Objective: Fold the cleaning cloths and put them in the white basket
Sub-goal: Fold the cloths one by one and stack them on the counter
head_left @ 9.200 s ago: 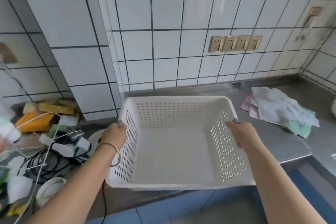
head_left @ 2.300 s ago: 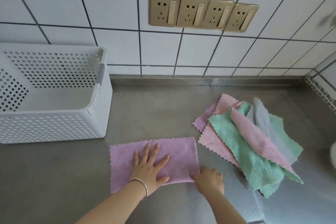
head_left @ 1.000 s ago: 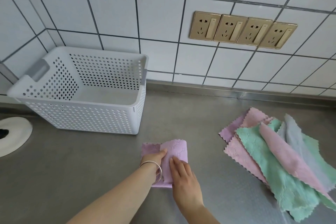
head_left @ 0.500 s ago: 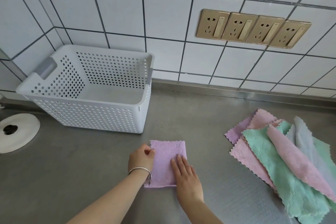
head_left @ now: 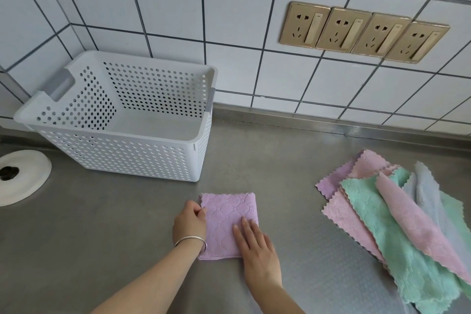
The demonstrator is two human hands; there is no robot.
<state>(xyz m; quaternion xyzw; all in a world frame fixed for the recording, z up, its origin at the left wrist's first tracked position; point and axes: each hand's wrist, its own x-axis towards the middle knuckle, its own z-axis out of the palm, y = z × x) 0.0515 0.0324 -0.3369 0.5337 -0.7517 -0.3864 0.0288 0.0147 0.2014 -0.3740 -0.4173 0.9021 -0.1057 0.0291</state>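
**Head view: one purple cloth folded small, ready to lift**

The head view shows a folded purple cloth (head_left: 227,222) lying flat on the grey counter (head_left: 102,232), just in front of the white basket (head_left: 132,160). The basket stands near the wall and looks empty inside.

The left hand (head_left: 190,222) sits at the left edge of the cloth, and its curled fingers pinch that edge. The right hand (head_left: 257,247) lies on the near right corner with its fingers straight and flat — it presses down and does not grab.

Off to the right, well apart from the hands, is a loose pile of cloths (head_left: 397,219) in pink, green, grey and purple. They are spread out and not folded yet, so most of the job is likely still to do.

The cloth looks soft, fluffy and very light. It will bend and flop, and the fold may fall open if only one corner is lifted. A good way is probably to hold the folded side with fingers under and thumb on top — both layers pinched together. It is not slippery and it cannot break, so a gentle squeeze should be enough to carry it over the rim.
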